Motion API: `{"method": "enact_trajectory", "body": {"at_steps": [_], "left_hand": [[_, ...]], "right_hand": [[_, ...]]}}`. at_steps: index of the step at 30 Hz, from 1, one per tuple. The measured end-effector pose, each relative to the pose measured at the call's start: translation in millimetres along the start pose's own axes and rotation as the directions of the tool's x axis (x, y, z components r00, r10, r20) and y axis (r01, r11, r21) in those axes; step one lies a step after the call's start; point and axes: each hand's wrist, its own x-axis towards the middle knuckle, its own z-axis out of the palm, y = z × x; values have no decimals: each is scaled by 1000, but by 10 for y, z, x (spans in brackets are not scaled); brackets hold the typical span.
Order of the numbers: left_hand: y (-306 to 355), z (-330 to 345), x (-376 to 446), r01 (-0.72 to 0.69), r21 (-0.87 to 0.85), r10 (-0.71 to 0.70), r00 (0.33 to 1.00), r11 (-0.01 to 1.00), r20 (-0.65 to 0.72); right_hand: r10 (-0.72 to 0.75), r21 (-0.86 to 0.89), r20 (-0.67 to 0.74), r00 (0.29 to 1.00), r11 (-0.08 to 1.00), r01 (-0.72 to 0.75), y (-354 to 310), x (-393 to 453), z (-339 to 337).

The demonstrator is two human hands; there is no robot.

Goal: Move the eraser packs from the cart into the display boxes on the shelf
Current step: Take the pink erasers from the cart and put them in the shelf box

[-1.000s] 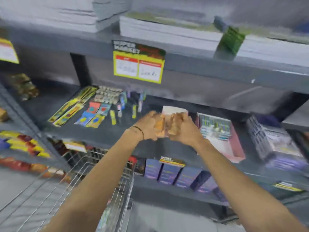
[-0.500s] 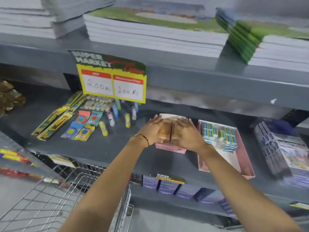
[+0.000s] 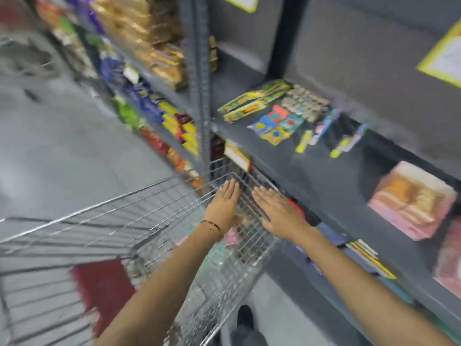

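Grey metal shelving runs up the right side of a shop aisle, and the concrete floor blurs away at nine o'clock. Both hands are over the wire cart (image 3: 139, 221), palms down, and both are empty: the left hand (image 3: 223, 208) and the right hand (image 3: 280, 213) have their fingers (image 3: 262, 196) stretched flat and held together, gripping nothing. They hover above the cart's far end, at about twelve o'clock from the person. Down through the mesh just beneath them sit pale pink and greenish shapes, probably the eraser packs (image 3: 230, 237) (too smeared to be sure). Up on the shelf (image 3: 311, 176), out at three o'clock, the pink display box (image 3: 411, 201) already holds a stack of orange and pink packs. These look light and small, likely film-wrapped and a bit slick, so a handful could slide apart; my read is to pinch a short stack by its long sides, squeezing evenly. Loose pens and bright stationery cards (image 3: 274, 123) lie on the same shelf at one o'clock, well apart from the box. A red panel (image 3: 99, 285) shows inside the cart at seven o'clock.
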Motion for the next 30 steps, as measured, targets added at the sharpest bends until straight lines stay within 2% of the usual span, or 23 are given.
{"method": "enact_trajectory", "body": {"at_steps": [3, 6, 11, 15, 19, 22, 24, 27, 30], "left_hand": [[-533, 344, -293, 162, -32, -159, 983, 986, 90], [-913, 796, -454, 273, -33, -263, 947, 961, 184], [-1258, 1666, -418, 383, -65, -355, 898, 921, 261], [-1428, 2125, -354, 461, -70, -424, 858, 885, 289], [-1579, 2447, -326, 532, -85, -484, 817, 843, 313], [-1626, 2588, -319, 521, -55, -486, 825, 852, 289], [-1633, 2650, -336, 525, -104, -486, 835, 845, 259], [-1621, 2582, -357, 535, -186, -494, 839, 824, 227], [-1533, 2348, -392, 487, -198, -453, 870, 851, 195]], "right_hand": [[-70, -17, 183, 981, 997, 74, -259, 331, 422], [-109, -24, 363, 925, 992, 126, -353, 662, 906], [-8, -57, 510, 860, 997, 43, -224, 1043, 1768], [32, -123, 544, 839, 992, 42, -157, 1206, 2280], [63, -118, 552, 831, 993, 3, -120, 1241, 2561], [78, -126, 519, 851, 992, -14, -129, 1254, 2632], [81, -126, 489, 868, 992, -21, -141, 1251, 2625], [67, -113, 421, 904, 993, -21, -192, 1223, 2506], [59, -79, 367, 928, 996, -32, -286, 1164, 2248]]}}
